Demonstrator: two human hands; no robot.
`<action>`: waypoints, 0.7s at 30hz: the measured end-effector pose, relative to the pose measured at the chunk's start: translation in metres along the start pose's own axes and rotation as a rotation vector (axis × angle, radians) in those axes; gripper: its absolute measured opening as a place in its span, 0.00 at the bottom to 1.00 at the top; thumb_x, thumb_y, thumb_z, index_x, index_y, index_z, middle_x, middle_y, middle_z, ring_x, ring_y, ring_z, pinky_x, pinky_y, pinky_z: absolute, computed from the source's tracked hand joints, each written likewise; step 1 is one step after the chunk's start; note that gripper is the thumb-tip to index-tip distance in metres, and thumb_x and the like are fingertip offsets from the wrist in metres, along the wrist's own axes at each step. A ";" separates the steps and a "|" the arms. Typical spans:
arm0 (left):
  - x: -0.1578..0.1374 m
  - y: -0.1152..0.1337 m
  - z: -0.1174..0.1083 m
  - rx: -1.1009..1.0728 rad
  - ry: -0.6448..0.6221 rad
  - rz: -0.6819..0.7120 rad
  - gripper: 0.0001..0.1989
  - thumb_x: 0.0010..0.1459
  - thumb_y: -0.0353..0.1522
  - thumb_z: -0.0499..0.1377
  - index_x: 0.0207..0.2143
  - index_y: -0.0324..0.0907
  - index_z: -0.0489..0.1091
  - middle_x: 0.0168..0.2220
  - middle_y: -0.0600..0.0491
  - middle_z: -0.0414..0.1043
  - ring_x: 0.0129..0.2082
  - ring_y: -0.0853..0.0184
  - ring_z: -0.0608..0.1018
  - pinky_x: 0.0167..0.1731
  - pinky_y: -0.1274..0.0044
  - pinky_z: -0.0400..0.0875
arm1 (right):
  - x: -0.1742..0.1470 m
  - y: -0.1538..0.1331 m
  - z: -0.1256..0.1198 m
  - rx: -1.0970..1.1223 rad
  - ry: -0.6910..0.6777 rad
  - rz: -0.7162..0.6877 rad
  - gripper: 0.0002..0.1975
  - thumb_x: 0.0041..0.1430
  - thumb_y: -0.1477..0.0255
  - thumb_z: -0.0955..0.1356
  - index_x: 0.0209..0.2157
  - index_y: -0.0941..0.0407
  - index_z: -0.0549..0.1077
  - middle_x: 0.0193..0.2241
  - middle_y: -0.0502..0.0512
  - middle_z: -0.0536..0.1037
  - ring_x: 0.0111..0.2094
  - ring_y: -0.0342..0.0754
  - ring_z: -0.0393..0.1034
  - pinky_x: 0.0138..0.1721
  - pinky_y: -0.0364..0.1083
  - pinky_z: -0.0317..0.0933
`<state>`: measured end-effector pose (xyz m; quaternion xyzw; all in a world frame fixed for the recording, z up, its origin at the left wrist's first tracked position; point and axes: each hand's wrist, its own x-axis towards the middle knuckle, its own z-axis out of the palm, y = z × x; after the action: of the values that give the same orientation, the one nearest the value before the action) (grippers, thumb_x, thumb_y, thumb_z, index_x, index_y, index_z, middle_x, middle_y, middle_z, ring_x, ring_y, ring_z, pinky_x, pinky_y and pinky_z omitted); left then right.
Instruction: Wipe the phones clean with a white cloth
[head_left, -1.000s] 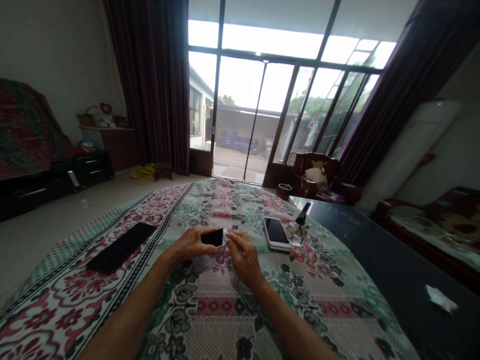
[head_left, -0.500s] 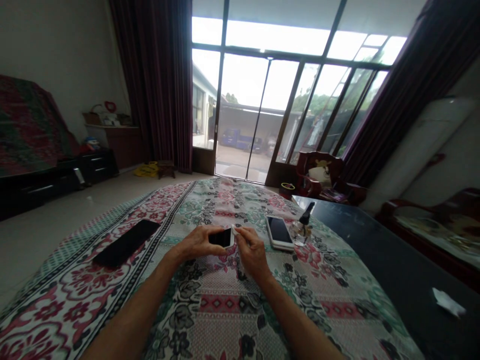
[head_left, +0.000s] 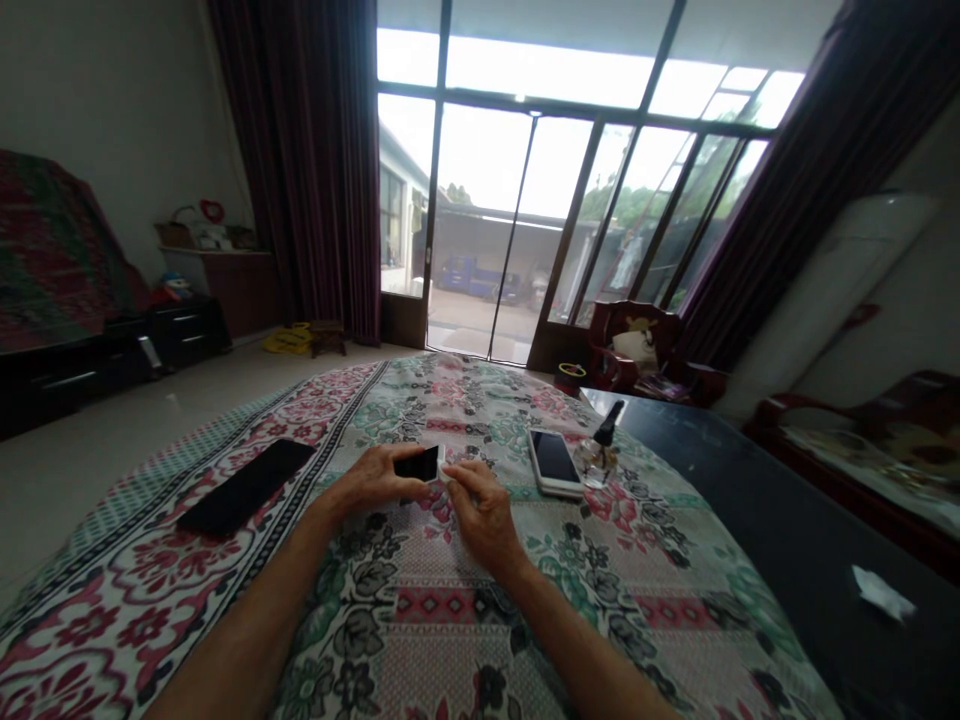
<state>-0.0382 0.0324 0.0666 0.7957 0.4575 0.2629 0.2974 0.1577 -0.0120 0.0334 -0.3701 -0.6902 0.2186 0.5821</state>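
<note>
Head view: mid-frame, the right hand pinches something white, too small to identify, against a phone grasped in the left hand's fingers. Right of centre, a white handset lies just beside a bottle; beyond, upper centre, a door.

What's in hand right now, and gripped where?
Dark-screened phone, held near its left end by the left hand, thumb and fingers on opposite long edges. The right hand is at its right end; whether it grips anything can't be told.
</note>
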 end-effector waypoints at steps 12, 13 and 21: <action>0.005 0.018 0.029 0.244 -0.077 0.186 0.27 0.45 0.41 0.68 0.49 0.44 0.73 0.49 0.48 0.75 0.49 0.56 0.74 0.50 0.68 0.65 | 0.015 0.022 -0.030 -0.015 0.027 0.303 0.11 0.53 0.69 0.67 0.35 0.56 0.81 0.36 0.56 0.79 0.41 0.51 0.71 0.47 0.50 0.63; 0.006 0.015 0.030 0.282 -0.065 0.183 0.29 0.45 0.41 0.68 0.51 0.44 0.72 0.51 0.47 0.74 0.51 0.55 0.73 0.51 0.67 0.64 | 0.015 0.021 -0.032 0.006 -0.028 0.369 0.11 0.52 0.68 0.68 0.34 0.56 0.81 0.34 0.55 0.80 0.39 0.50 0.72 0.45 0.49 0.64; 0.008 -0.002 0.037 0.437 -0.033 0.177 0.35 0.45 0.41 0.68 0.56 0.44 0.67 0.55 0.45 0.72 0.56 0.52 0.70 0.56 0.64 0.61 | 0.026 0.017 -0.054 0.141 -0.356 0.696 0.11 0.48 0.68 0.69 0.33 0.56 0.81 0.23 0.50 0.75 0.22 0.41 0.62 0.24 0.42 0.54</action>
<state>-0.0100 0.0315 0.0411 0.8824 0.4269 0.1699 0.1013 0.2133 0.0114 0.0501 -0.4972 -0.5970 0.5106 0.3683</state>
